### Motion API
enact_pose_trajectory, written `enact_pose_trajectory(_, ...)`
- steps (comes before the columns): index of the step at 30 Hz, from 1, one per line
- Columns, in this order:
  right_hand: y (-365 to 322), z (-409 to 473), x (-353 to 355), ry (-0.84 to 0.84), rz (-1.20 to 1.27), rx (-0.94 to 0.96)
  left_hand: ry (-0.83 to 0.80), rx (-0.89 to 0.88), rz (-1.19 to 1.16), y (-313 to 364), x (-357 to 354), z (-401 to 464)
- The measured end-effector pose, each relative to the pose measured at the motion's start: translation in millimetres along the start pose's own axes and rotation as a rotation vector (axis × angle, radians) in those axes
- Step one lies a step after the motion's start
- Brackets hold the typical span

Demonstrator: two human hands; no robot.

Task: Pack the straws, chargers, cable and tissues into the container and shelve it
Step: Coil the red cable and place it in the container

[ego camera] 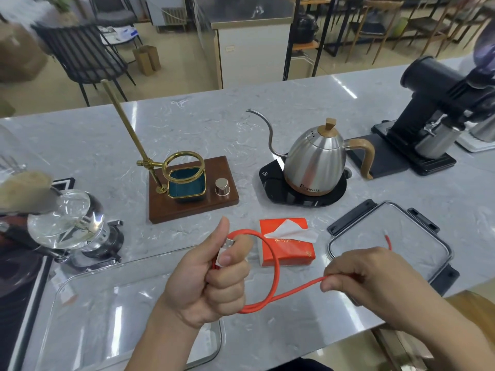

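From the head view, the left hand (211,277) grips the plug end of the long red cable (276,269), looped above the desk's near edge. The right hand (375,279) pinches it farther along. The clear glass container (80,303) lies left, nearer the left hand.

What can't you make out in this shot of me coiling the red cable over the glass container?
Head view only:
- Cable far end: hidden behind the right hand.
- Plug: mostly covered by the left hand.
- Glass container: near side cut off by the bottom edge.
- Tissue pack print: too small to read.
- Straws, chargers: none clearly visible.
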State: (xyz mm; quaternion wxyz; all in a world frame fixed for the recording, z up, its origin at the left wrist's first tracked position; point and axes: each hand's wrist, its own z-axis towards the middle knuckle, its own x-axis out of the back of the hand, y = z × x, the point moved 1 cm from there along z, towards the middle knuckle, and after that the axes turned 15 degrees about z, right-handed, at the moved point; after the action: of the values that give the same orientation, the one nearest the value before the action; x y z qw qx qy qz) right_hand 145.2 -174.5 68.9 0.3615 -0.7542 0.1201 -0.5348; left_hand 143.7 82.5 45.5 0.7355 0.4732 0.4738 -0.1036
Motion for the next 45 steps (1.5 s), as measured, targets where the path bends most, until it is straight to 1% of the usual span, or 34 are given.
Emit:
enact_pose_trajectory(8,32.5,5.4,12.9,0.087,-0.058,-0.090,-0.030,0.124,0.054,6.2,7.3,-13.5)
enact_pose_trajectory(14,53.7,1.5,21.3,0.159,-0.079,-0.215,0.020,0.153,0.003,12.6,19.1,-23.3)
enact_pose_trajectory(18,48.1,2.9,20.9,0.201,-0.048,-0.228,0.042,0.174,0.004,9.2,22.1,-22.1)
enact_pose_trajectory(20,43.1,2.6,20.7,0.236,0.044,-0.202,0.051,0.185,-0.017,7.8,25.9,-22.0)
enact_pose_trajectory(23,32.2,1.9,19.4,0.267,0.283,-0.190,0.106,0.202,-0.042,4.9,30.9,-20.3)
enact_pose_trajectory(24,28.5,2.0,16.9,0.272,0.413,-0.207,0.141,0.211,-0.031,3.4,31.0,-19.1)
enact_pose_trajectory(27,18.7,4.7,2.1,0.274,0.906,-0.292,0.237,0.260,0.018,-2.2,29.0,-15.5)
enact_pose_trajectory(29,10.0,7.8,-8.1,0.246,1.136,-0.282,0.267,0.287,0.034,-4.8,25.5,-11.8)
enact_pose_trajectory(31,0.7,10.3,-14.4,0.215,1.306,-0.256,0.335,0.314,0.059,-5.7,21.4,-7.3)
enact_pose_trajectory(34,-12.3,13.0,-19.6,0.208,1.401,-0.212,0.421,0.325,0.104,-5.4,15.1,-2.8)
enact_pose_trajectory(39,-29.6,13.0,-27.0,0.190,1.454,-0.130,0.419,0.309,0.133,-5.9,5.8,2.6)
enact_pose_trajectory(45,-43.6,12.7,-36.5,0.173,1.427,-0.042,0.501,0.291,0.255,-11.5,-4.5,10.5)
